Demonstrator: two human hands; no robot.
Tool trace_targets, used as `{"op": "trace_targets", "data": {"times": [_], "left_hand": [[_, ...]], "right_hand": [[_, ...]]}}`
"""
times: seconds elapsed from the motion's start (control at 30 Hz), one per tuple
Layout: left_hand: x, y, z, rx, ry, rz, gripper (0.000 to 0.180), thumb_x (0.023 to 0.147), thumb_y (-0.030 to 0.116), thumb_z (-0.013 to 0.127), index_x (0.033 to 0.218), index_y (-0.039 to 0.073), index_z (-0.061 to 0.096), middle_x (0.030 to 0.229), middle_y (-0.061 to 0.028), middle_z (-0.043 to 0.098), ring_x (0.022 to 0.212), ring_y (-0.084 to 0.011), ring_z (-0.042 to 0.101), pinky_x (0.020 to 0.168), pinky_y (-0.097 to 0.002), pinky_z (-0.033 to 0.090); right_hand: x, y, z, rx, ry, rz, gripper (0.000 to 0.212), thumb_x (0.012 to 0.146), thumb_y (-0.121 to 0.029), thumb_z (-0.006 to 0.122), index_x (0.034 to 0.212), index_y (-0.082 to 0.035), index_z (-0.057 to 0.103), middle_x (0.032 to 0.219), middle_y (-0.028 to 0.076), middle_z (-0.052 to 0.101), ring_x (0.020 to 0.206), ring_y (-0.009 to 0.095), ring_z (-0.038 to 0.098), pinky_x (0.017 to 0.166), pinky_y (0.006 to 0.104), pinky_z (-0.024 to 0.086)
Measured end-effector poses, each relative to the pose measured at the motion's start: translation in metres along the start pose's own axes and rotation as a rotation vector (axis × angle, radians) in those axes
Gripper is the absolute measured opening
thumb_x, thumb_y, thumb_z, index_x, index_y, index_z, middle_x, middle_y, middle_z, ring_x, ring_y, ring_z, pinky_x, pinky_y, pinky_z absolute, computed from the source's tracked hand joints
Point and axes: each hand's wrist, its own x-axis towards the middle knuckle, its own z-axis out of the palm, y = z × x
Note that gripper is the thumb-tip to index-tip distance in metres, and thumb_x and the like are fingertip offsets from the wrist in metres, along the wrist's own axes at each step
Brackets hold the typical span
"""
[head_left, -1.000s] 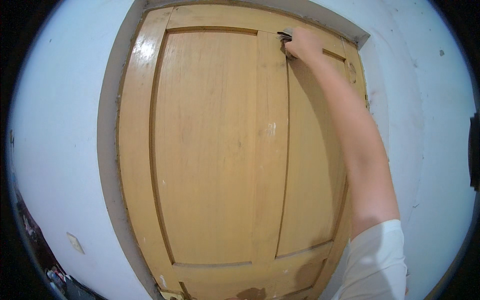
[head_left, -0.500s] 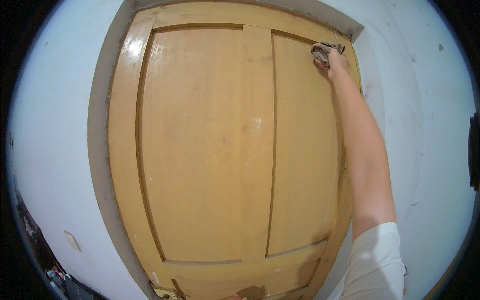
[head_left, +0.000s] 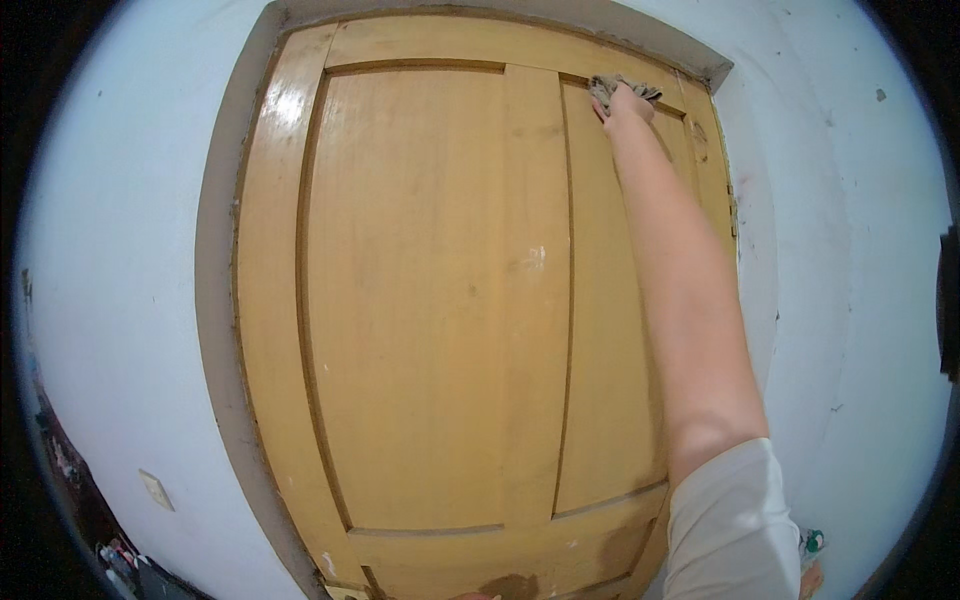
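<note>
My right hand [head_left: 628, 105] is closed on a crumpled grey-brown cloth [head_left: 604, 92]. It presses the cloth to the top of the narrow right-hand panel of a yellowish wooden door [head_left: 410, 300], close under the panel's upper edge. My bare right arm reaches up across that panel and hides part of it; a white sleeve [head_left: 730, 520] covers the upper arm. Only a skin-coloured sliver, apparently my left hand [head_left: 478, 597], shows at the lower edge, its fingers out of sight. Pale marks [head_left: 537, 258] and faint smudges dot the door.
A grey frame [head_left: 222, 350] surrounds the door, with whitish walls [head_left: 120, 300] on both sides. Hinges [head_left: 733, 212] show at the door's right edge. Low on the left wall is a switch plate [head_left: 156, 490], with dark clutter [head_left: 130, 570] below it.
My right hand has slid the cloth leftward along the panel's top, away from its upper right corner. The door has shifted slightly right and down in view.
</note>
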Motion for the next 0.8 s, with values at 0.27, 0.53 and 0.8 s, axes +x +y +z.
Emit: {"op": "trace_targets", "data": {"times": [0.27,0.53,0.8], "left_hand": [[0.000,-0.002,-0.015,0.003,-0.041,-0.008,0.030,0.097,0.030,0.068,0.096,0.001,0.073,0.070,-0.0115,0.070,0.060,-0.0193,0.067,0.059,-0.0341,0.054],[0.007,0.012,-0.026,-0.031,-0.092,-0.003,0.033,0.098,0.031,0.067,0.103,-0.001,0.074,0.074,-0.0168,0.071,0.062,-0.0230,0.069,0.060,-0.0365,0.055],[0.014,0.014,-0.024,-0.001,-0.125,-0.107,0.035,0.097,0.035,0.067,0.106,0.002,0.074,0.090,-0.0200,0.074,0.079,-0.0300,0.073,0.073,-0.0413,0.058]], "right_hand": [[-0.029,0.010,0.013,-0.022,-0.267,0.028,0.028,0.096,-0.006,0.062,0.121,0.003,0.054,0.107,0.018,0.069,0.084,0.029,0.073,0.062,0.0373,0.066],[-0.014,-0.016,-0.030,-0.443,-0.450,-0.100,0.047,0.085,-0.020,0.074,0.119,0.010,0.060,0.109,0.020,0.069,0.096,0.029,0.070,0.077,0.0435,0.061],[0.006,-0.015,-0.010,-0.684,-0.540,-0.248,0.037,0.082,-0.015,0.076,0.112,0.005,0.068,0.109,0.018,0.070,0.094,0.028,0.069,0.077,0.0468,0.056]]}}
